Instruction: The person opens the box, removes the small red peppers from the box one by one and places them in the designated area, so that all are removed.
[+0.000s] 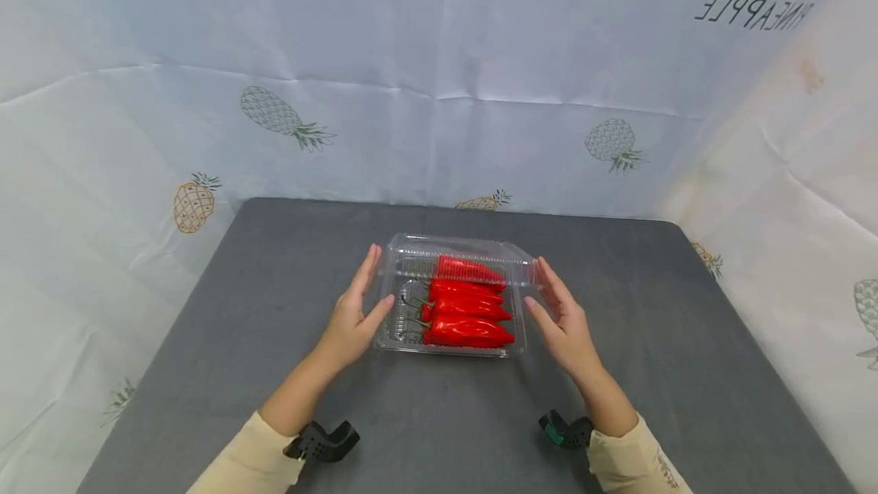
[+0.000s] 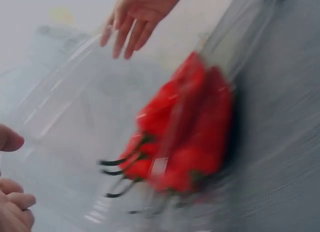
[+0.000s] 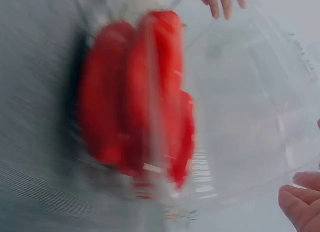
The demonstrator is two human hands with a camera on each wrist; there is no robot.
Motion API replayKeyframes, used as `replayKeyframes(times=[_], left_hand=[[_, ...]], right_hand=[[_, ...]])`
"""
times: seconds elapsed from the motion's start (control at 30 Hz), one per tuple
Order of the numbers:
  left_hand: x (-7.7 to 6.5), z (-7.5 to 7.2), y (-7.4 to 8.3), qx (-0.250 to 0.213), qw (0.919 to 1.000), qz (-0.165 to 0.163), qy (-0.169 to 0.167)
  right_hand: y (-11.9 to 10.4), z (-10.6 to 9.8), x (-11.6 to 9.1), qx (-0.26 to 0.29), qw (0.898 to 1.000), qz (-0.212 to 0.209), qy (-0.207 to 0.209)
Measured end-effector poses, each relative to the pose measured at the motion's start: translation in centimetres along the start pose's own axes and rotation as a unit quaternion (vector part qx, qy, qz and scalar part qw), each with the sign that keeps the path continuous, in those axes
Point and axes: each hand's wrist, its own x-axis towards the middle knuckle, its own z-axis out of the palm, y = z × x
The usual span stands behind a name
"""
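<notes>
A clear plastic clamshell box [image 1: 405, 343] sits on the table with several red peppers [image 1: 468, 332] lying side by side in it, green stems toward the left. Its hinged lid [image 1: 446, 246] stands partly raised at the far side. My left hand [image 1: 353, 322] is beside the box's left side, fingers extended by the lid's edge. On the other side, the fingers of my right hand [image 1: 565, 326] are straight and touch the lid's right end. In the left wrist view the peppers [image 2: 190, 137] are blurred behind the clear plastic; the right wrist view is blurred too.
The box stands on a dark grey table [image 1: 274, 288]. White cloth [image 1: 411, 136] printed with pineapples hangs behind the table and along both sides. A black band [image 1: 322, 442] is on the left wrist and another black band [image 1: 565, 431] on the right.
</notes>
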Motion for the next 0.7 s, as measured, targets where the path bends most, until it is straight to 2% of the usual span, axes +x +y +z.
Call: replayKeyframes(times=[0.13,0.3,0.33,0.43,0.57,0.7], left_hand=[[3.6,-1.2,0.3,-0.049,0.9973,-0.019,-0.052],[7.5,-1.5,-1.5,-0.086,0.9908,-0.055,-0.089],[8.1,-1.4,-2.4,-0.089,0.9896,-0.059,-0.096],[9.2,-1.1,-3.8,-0.096,0.9851,-0.083,-0.117],[10.2,-1.1,-5.0,-0.111,0.9777,-0.126,-0.126],[10.4,-1.1,-4.8,-0.123,0.9731,-0.151,-0.124]], right_hand=[[-0.5,-0.6,2.9,0.045,0.999,-0.012,-0.023],[1.4,-0.3,6.5,0.120,0.992,-0.008,-0.050],[2.3,-0.1,7.1,0.128,0.990,-0.006,-0.058],[3.1,0.5,8.2,0.121,0.988,0.044,-0.088],[3.5,1.6,9.4,0.067,0.984,0.112,-0.121],[4.6,2.3,10.6,0.032,0.980,0.138,-0.139]])
